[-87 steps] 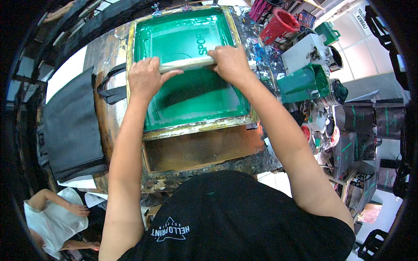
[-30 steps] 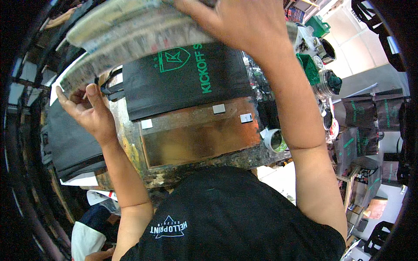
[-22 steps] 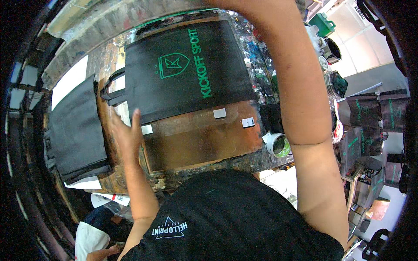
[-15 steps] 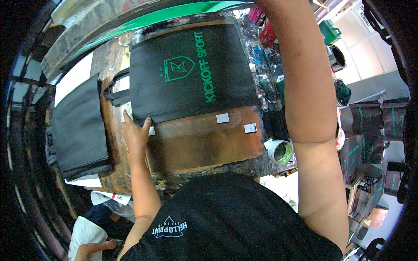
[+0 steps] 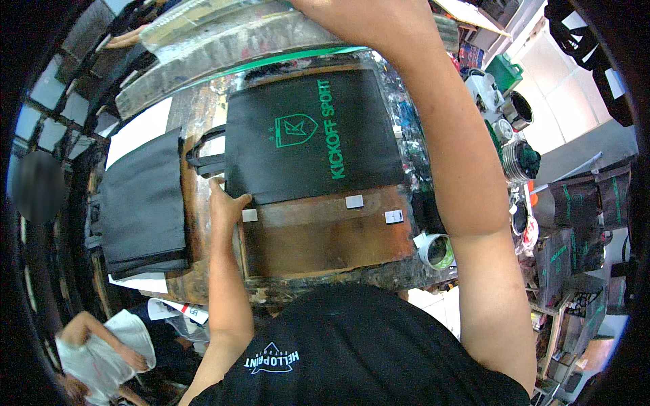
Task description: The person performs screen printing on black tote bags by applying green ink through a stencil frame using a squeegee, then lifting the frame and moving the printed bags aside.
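Note:
A black fabric bag [image 5: 271, 162] with a green printed shield and lettering lies flat on a brown board [image 5: 318, 250]. My left hand [image 5: 228, 201] is at the bag's near left corner, thumb and index finger spread apart, with the thumb against the bag's near edge. The black handles [image 5: 206, 162] stick out to the left, just beyond the fingers. High above the far side, my right hand [image 5: 338, 13] reaches to the upper picture edge, by a raised, ink-stained frame with a green strip [image 5: 230, 68]. The right fingers are out of the picture.
A stack of plain black bags [image 5: 142, 203] lies at the left. Small white tabs [image 5: 354, 201] dot the board. An ink-stained cup [image 5: 435, 251] stands at its right; cans [image 5: 518, 109] are further off. Printed bags [image 5: 575, 203] hang at far right. Another person [image 5: 108, 345] is at lower left.
The view has shifted, so more of the far frame shows. My right arm has swung leftward and its hand now partly shows. My left hand stays by the bag's corner.

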Tool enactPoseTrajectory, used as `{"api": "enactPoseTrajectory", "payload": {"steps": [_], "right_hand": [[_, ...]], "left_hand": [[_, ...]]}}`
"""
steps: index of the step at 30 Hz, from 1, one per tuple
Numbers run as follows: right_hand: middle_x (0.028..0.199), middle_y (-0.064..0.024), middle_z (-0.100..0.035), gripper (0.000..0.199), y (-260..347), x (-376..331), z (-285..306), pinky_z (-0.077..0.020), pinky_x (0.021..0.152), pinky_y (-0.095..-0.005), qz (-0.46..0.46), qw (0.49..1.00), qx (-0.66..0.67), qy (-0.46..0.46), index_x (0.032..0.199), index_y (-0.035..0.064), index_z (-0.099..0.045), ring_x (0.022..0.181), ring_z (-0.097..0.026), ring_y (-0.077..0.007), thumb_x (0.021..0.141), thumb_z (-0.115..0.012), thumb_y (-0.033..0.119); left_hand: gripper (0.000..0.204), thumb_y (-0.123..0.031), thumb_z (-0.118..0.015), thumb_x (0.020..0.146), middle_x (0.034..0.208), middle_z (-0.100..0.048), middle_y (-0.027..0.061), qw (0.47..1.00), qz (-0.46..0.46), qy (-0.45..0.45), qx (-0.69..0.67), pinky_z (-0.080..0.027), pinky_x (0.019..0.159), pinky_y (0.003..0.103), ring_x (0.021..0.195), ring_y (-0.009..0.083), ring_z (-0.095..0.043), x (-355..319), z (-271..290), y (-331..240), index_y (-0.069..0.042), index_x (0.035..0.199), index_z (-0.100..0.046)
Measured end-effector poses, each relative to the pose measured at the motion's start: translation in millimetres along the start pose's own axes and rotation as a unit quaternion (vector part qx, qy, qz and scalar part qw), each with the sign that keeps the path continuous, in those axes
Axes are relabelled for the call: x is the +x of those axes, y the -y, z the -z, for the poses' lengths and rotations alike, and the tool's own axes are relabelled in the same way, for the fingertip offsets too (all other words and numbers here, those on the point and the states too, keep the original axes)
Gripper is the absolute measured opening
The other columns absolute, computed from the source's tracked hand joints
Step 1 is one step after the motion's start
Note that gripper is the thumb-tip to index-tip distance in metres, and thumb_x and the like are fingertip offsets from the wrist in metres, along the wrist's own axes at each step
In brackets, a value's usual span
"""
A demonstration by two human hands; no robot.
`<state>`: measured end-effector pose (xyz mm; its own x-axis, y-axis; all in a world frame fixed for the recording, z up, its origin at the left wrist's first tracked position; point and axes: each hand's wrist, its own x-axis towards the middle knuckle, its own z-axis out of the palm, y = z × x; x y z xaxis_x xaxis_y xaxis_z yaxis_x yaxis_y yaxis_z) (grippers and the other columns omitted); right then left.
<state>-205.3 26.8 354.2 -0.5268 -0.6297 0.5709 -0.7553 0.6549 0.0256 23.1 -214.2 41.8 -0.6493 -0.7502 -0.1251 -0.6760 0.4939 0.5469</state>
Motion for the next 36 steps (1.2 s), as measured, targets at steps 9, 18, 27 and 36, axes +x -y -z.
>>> {"api": "enactPoseTrajectory", "payload": {"steps": [9, 18, 27, 36], "right_hand": [[0.093, -0.0081, -0.063, 0.069, 4, 11, -12, -0.0448, 0.104, -0.0497, -0.018, 0.999, -0.041, 0.012, 0.102, 0.0058, -0.063, 0.094, -0.060, -0.0213, 0.103, -0.035, 0.069], [0.083, -0.0099, -0.061, 0.068, 15, 5, -5, -0.0469, 0.079, -0.0418, -0.015, 1.000, -0.009, -0.011, 0.087, 0.0053, -0.061, 0.083, -0.056, -0.0218, 0.100, -0.042, 0.070], [0.130, -0.0194, -0.067, 0.059, -39, 12, -38, -0.0495, 0.100, -0.0448, 0.124, 0.975, -0.148, -0.111, 0.135, 0.0128, -0.065, 0.120, -0.063, -0.0387, 0.095, -0.056, 0.056], [0.134, -0.0184, -0.065, 0.059, -37, 13, -41, -0.0480, 0.103, -0.0444, 0.008, 0.994, -0.057, -0.092, 0.138, 0.0108, -0.063, 0.122, -0.062, -0.0374, 0.099, -0.054, 0.054]], "left_hand": [[0.043, 0.000, -0.073, 0.089, 0.122, -0.069, 0.0140, 0.918, -0.223, -0.074, -0.318, -0.053, 0.093, 0.034, 0.108, 0.0230, -0.067, 26, 82, -24, -0.002, 0.130, -0.062], [0.044, -0.002, -0.073, 0.090, 0.101, -0.069, 0.0001, 0.938, -0.056, -0.117, -0.322, -0.047, 0.062, 0.016, 0.071, 0.0026, -0.059, -1, 249, 105, -0.004, 0.132, -0.061], [0.043, -0.019, -0.077, 0.088, 0.128, -0.067, 0.0229, 0.892, 0.214, -0.368, 0.151, -0.054, 0.087, 0.046, 0.107, 0.0359, -0.067, -58, 332, 311, -0.005, 0.127, -0.066], [0.014, -0.018, -0.077, 0.086, 0.088, -0.073, 0.0107, 0.954, -0.218, -0.142, -0.149, -0.056, 0.073, 0.037, 0.078, 0.0271, -0.071, -105, 29, 36, -0.008, 0.095, -0.073]]}}
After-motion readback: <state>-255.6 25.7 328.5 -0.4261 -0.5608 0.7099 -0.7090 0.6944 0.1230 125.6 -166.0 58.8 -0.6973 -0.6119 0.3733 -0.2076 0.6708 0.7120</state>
